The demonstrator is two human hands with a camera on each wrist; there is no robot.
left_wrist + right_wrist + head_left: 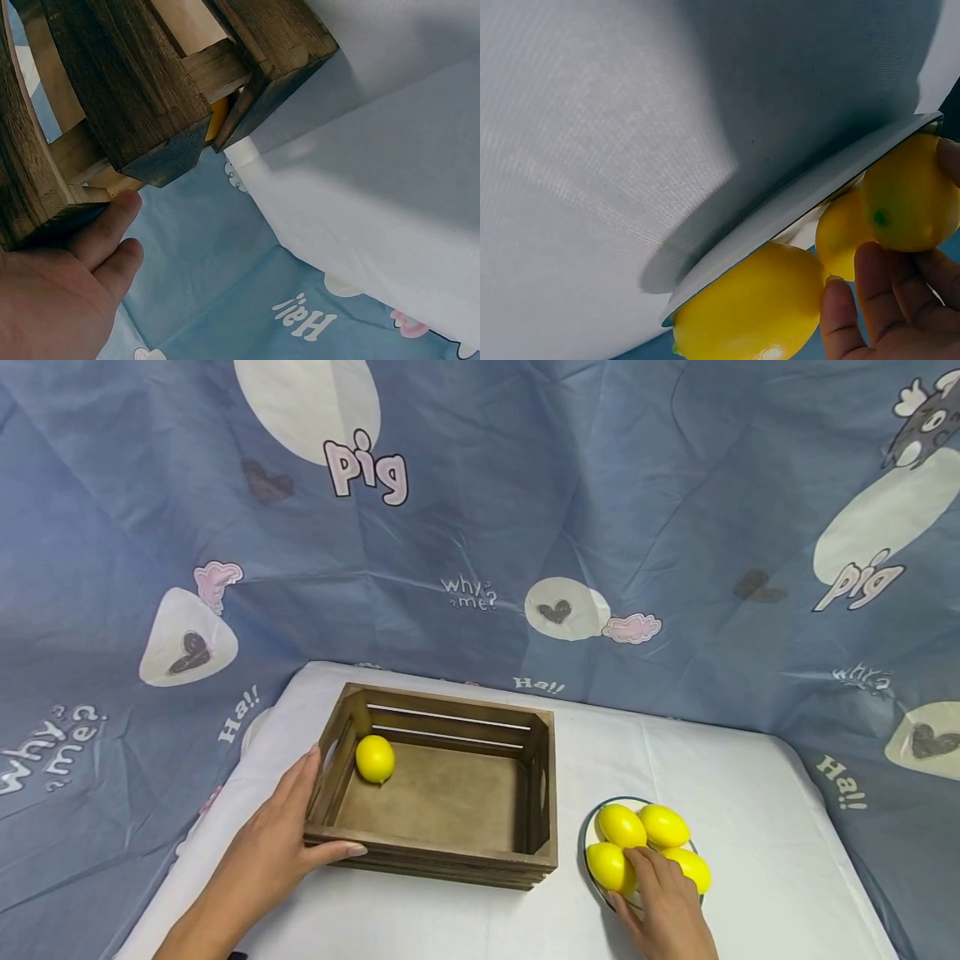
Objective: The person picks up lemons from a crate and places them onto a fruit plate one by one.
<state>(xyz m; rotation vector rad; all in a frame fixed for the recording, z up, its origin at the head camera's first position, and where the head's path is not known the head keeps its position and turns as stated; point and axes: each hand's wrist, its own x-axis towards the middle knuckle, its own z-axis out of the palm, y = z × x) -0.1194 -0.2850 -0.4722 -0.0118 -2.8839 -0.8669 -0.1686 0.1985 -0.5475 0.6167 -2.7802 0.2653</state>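
A brown wooden slatted crate [442,852] stands on the white-covered table, one yellow lemon [375,759] lying inside near its left end. My left hand [273,835] rests against the crate's front left corner, fingers straight along the left side and thumb along the front rim. To the right of the crate, a white plate with a dark rim [587,843] bears several lemons. Over it is my right hand [660,897], with thumb and fingers on either side of the plate's front left lemon [609,867]. In the right wrist view this lemon [909,196] still sits among the others.
At the plate's back lie two lemons, one on the left [622,825] and one on the right [664,827]. Another lemon [690,868] is right of my right hand. A blue printed cloth [465,510] hangs behind the white tabletop [750,827] and along its sides.
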